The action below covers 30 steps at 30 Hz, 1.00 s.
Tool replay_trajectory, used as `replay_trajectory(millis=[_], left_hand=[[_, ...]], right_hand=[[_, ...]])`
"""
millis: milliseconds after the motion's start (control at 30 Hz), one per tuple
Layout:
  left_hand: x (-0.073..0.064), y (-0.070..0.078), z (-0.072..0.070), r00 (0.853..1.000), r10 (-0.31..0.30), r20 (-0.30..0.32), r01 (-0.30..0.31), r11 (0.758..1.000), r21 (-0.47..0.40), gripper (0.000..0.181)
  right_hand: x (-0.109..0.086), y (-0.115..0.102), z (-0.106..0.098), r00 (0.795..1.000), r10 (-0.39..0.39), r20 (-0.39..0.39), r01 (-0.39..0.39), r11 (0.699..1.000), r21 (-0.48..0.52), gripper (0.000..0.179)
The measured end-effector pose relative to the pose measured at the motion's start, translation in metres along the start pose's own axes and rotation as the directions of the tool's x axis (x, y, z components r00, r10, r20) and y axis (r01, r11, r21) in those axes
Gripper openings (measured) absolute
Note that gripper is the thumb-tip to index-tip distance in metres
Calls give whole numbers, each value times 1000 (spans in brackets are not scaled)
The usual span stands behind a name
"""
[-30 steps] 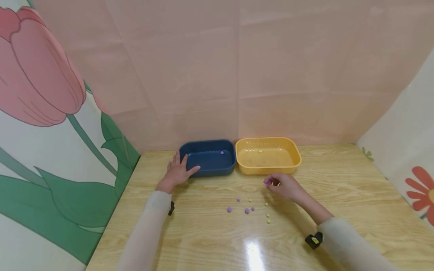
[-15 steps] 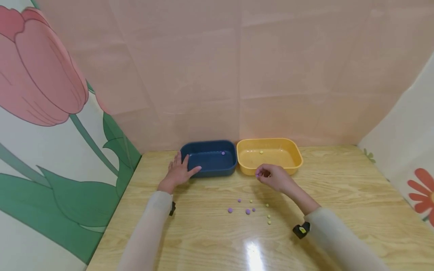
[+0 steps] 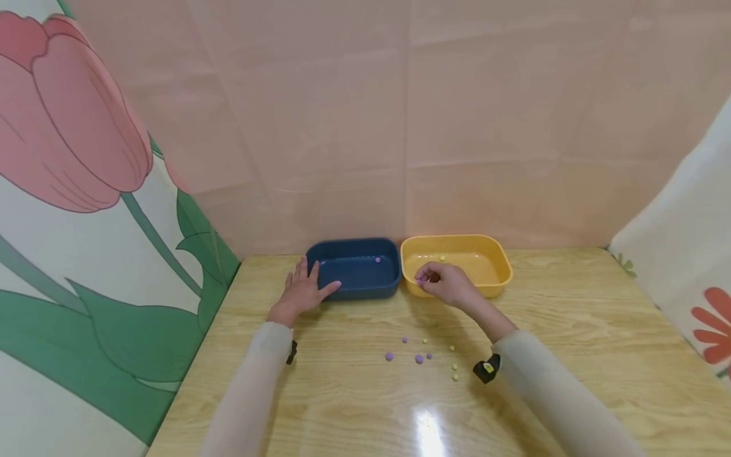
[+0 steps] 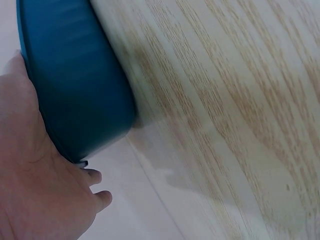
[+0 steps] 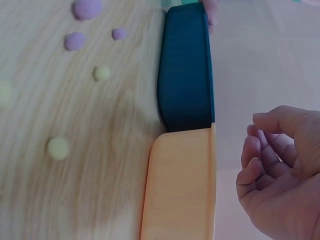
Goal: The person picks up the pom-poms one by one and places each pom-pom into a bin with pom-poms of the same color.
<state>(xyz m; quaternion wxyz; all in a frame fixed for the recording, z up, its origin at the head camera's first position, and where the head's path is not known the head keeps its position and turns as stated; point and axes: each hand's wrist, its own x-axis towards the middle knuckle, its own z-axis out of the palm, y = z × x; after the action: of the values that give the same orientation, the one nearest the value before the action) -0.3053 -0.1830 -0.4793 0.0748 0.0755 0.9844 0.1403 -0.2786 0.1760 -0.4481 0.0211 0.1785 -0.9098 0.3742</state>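
Note:
My left hand rests on the left end of the dark blue bin, its fingers spread over the rim. Inside that bin lies a small purple ball. With thumb and fingertips my right hand pinches another small purple ball above the near left rim of the yellow bin. In the right wrist view the fingers hide that ball. One small yellow ball lies in the yellow bin, partly behind the right hand.
Several loose purple balls and yellow balls lie scattered on the wooden table in front of the bins. The two bins stand side by side near a pink backdrop. Flower-printed cloths hang at both sides.
My right hand has moved left and away from me, from in front of the yellow bin to over its near rim, still pinching the purple ball. The left hand stays on the blue bin.

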Motion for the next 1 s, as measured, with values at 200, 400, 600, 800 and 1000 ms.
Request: replay_trajectory(millis=[200, 400, 600, 800, 1000], left_hand=[[-3, 1, -2, 1000, 6, 5, -6, 1000, -9, 100], [-3, 2, -2, 1000, 6, 0, -6, 1000, -3, 99], [-2, 1, -3, 1000, 4, 11, -4, 1000, 12, 100], [-4, 3, -5, 1000, 5, 8, -6, 999, 32, 99], [-2, 2, -4, 1000, 3, 7, -3, 999, 45, 100]], right_hand=[[13, -5, 5, 999, 43, 28, -44, 999, 21, 7], [27, -6, 10, 996, 83, 28, -84, 995, 50, 9], [39, -11, 15, 991, 128, 25, -131, 984, 125, 14], [49, -15, 20, 988, 148, 44, -154, 969, 195, 16], [59, -20, 23, 973, 218, 76, -230, 951, 207, 17]])
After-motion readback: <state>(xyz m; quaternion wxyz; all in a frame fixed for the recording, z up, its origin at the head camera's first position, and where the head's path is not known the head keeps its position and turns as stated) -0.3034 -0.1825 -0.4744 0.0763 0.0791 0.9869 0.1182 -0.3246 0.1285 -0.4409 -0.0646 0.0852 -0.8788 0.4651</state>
